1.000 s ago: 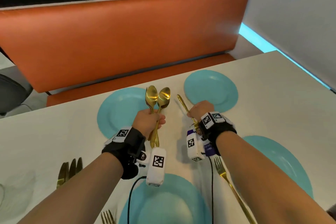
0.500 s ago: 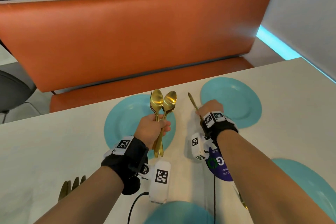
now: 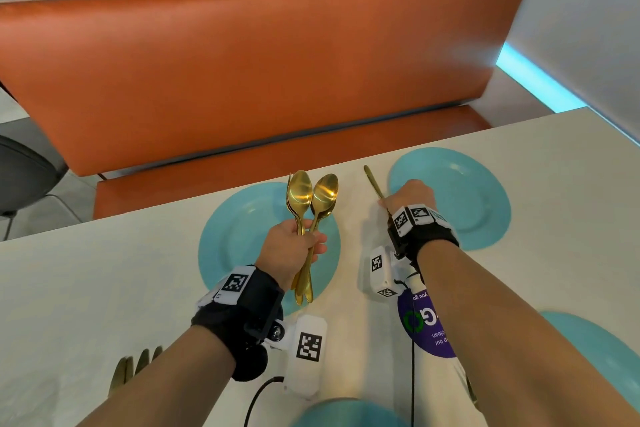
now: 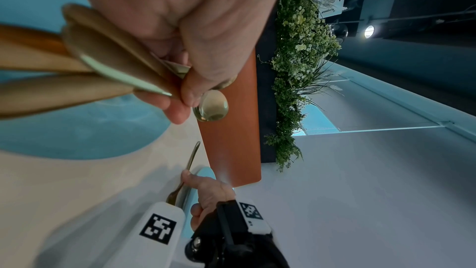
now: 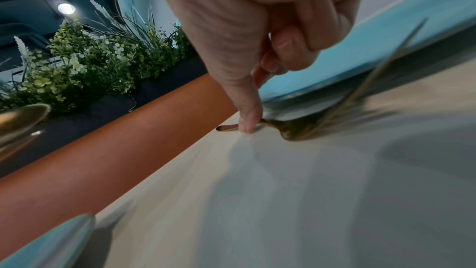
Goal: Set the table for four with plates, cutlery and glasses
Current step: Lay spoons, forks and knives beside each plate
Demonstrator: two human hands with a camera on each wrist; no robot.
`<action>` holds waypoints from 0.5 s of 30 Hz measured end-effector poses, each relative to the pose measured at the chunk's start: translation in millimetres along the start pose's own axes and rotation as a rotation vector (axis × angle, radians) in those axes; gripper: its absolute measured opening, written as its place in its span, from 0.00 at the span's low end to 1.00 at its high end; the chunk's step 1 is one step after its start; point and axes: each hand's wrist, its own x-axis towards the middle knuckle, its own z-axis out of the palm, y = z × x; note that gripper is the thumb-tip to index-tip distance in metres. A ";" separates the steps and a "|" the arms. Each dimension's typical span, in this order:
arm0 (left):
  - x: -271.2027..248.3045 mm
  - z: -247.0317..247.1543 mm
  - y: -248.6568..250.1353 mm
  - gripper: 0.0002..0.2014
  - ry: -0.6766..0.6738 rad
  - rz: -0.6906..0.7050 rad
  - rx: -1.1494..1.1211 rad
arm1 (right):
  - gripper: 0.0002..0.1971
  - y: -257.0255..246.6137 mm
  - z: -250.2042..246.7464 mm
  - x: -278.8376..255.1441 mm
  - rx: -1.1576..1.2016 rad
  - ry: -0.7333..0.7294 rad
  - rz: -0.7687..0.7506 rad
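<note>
My left hand (image 3: 294,246) grips a bunch of gold spoons (image 3: 311,194) by the handles, bowls up, above the far-left blue plate (image 3: 235,236). The same spoons (image 4: 108,62) fill the left wrist view. My right hand (image 3: 408,196) pinches a gold fork (image 3: 373,182) just left of the far-right blue plate (image 3: 467,191), its handle pointing at the bench. In the right wrist view the fork (image 5: 291,129) lies low on the white table (image 5: 283,201), my thumb on its handle; its head is blurred.
An orange bench (image 3: 242,80) runs along the table's far edge. Two more blue plates sit near me, one at right (image 3: 595,357) and one at the bottom edge (image 3: 346,414). Gold forks (image 3: 135,364) lie at near left. A purple sticker (image 3: 426,326) is under my right forearm.
Both hands have reached farther across the table toward the bench. My right hand has carried the fork from the table's middle to beside the far-right plate.
</note>
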 end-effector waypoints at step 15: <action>-2.1 2.0 -1.5 0.08 0.009 -0.011 0.001 | 0.21 6.3 0.0 7.0 -0.049 0.002 0.005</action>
